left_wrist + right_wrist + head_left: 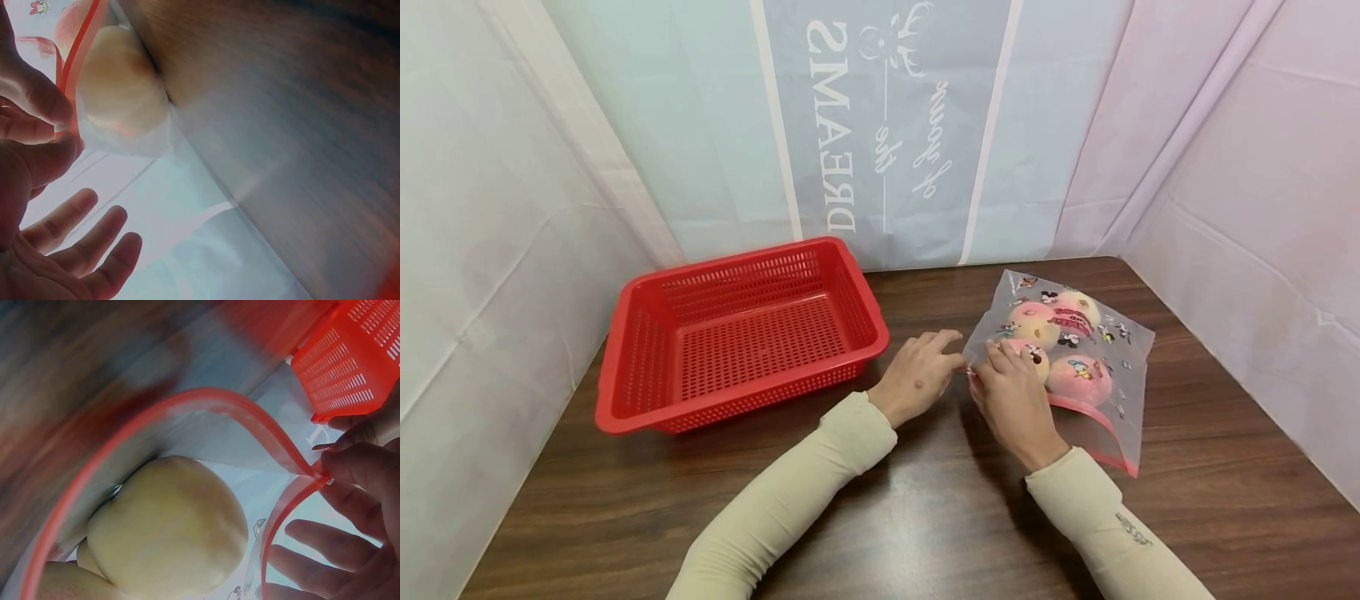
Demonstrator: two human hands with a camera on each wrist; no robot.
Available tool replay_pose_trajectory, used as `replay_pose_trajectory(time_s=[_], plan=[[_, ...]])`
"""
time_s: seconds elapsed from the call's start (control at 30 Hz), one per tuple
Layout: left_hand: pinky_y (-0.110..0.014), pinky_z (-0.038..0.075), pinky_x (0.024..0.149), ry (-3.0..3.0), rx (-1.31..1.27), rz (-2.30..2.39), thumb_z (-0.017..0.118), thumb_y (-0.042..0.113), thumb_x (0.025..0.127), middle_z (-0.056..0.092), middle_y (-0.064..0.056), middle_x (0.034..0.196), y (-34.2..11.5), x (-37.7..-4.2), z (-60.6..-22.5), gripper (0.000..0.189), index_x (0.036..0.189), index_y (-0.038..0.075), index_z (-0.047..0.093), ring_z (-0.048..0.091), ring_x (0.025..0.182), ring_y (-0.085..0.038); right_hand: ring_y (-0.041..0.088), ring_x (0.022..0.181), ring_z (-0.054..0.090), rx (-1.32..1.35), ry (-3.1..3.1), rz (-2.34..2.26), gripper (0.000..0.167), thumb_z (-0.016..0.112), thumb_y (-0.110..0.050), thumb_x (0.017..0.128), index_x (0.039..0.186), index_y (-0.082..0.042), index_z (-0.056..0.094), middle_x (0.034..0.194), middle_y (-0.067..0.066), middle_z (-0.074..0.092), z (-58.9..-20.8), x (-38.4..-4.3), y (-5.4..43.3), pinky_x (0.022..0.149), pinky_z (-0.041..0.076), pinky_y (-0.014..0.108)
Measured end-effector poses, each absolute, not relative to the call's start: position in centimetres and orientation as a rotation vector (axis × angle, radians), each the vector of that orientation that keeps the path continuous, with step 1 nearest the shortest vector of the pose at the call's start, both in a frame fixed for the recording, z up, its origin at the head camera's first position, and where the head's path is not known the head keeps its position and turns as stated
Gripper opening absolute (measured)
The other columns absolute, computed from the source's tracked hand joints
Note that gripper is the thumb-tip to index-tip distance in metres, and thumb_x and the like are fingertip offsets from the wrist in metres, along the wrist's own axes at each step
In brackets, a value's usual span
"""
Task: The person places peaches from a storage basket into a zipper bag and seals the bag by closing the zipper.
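Note:
A clear zip bag (pixel 1129 387) with cartoon prints and a red zip edge (pixel 206 395) lies on the right of the table. Several pink and yellow peaches (pixel 175 519) are inside it. My left hand (pixel 917 375) pinches the bag's near left corner between thumb and forefinger, its other fingers spread in the left wrist view. Right beside it, my right hand (pixel 1015 408) pinches the same end of the zip edge, partly covering a peach in the head view. Away from this corner, the bag's mouth gapes in the right wrist view. A small white piece (pixel 60 128) shows at the fingertips.
A red perforated plastic basket (pixel 745 417) stands on the left of the brown wooden table (pixel 925 517), close to my left hand. Pale cloth sheets (pixel 1262 208) hang at the sides, and a printed cloth (pixel 887 225) hangs along the back edge.

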State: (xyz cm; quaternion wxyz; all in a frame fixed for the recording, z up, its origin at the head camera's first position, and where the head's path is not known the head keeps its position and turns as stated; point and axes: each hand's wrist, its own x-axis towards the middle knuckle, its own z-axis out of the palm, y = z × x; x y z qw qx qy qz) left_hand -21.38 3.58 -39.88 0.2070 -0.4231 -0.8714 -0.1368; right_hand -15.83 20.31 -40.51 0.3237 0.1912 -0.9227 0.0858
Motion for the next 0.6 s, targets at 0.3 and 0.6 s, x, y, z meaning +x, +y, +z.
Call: replay_pose_trajectory(time_s=[0.3,0.6], plan=[[-0.04,0.049,0.1,-2.371,-1.192,-0.365,0.067,0.009,0.094,0.061,-0.007,0.133,3.75,-21.22,-39.85,0.019,0.106,0.017,0.079,0.059,0.12,-0.024,0.05,0.108,0.063,0.549,-2.357,0.218,0.014,0.078,-0.002,0.08,0.089,0.006,0.072,0.112,0.029,0.068,-40.54,-15.78,20.85,0.091,0.045,0.069],[-0.049,0.046,0.103,-2.393,-1.182,-0.339,0.066,0.012,0.095,0.062,-0.005,0.131,3.96,-21.17,-39.7,0.017,0.103,0.019,0.079,0.057,0.123,-0.023,0.05,0.11,0.062,0.566,-2.37,0.217,0.013,0.078,-0.002,0.08,0.089,0.005,0.072,0.113,0.029,0.067,-40.34,-15.64,21.2,0.092,0.044,0.07]])
